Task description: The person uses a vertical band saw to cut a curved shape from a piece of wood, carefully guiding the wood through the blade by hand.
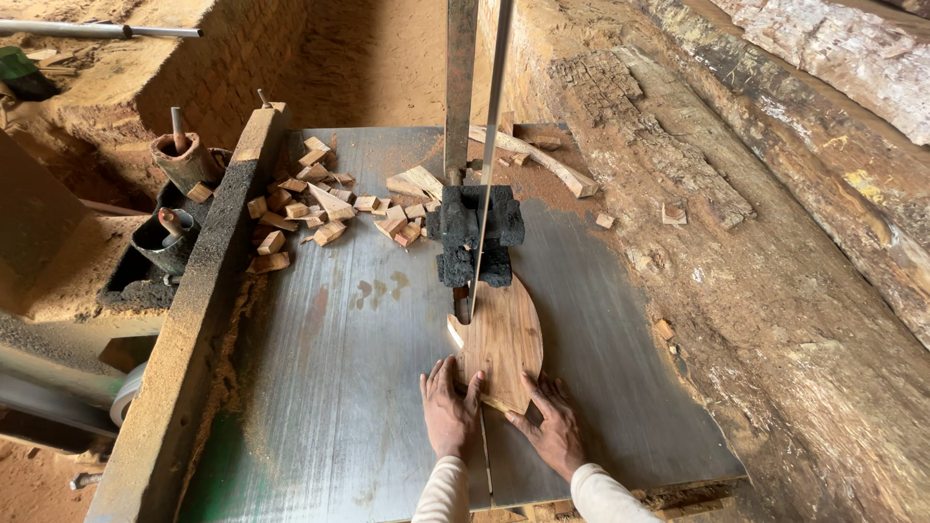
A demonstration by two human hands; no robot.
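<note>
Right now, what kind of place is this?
Probably a woodworking shop. A saw blade runs down through a metal table, both hands press a wooden board by it, and wood scraps and sawdust lie around.

A rough woodworking shop or sawmill: a band saw blade (489,145) rises through a steel tabletop (339,387), offcuts (310,208) heaped at its far edge, sawdust (378,58) and logs (823,194) around.

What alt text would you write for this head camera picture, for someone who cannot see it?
Two bare hands, the left hand and right hand, press a rounded wooden board flat on a steel saw table against a thin upright band saw blade. Small wood offcuts lie scattered at the table's far side, amid sawdust.
</note>
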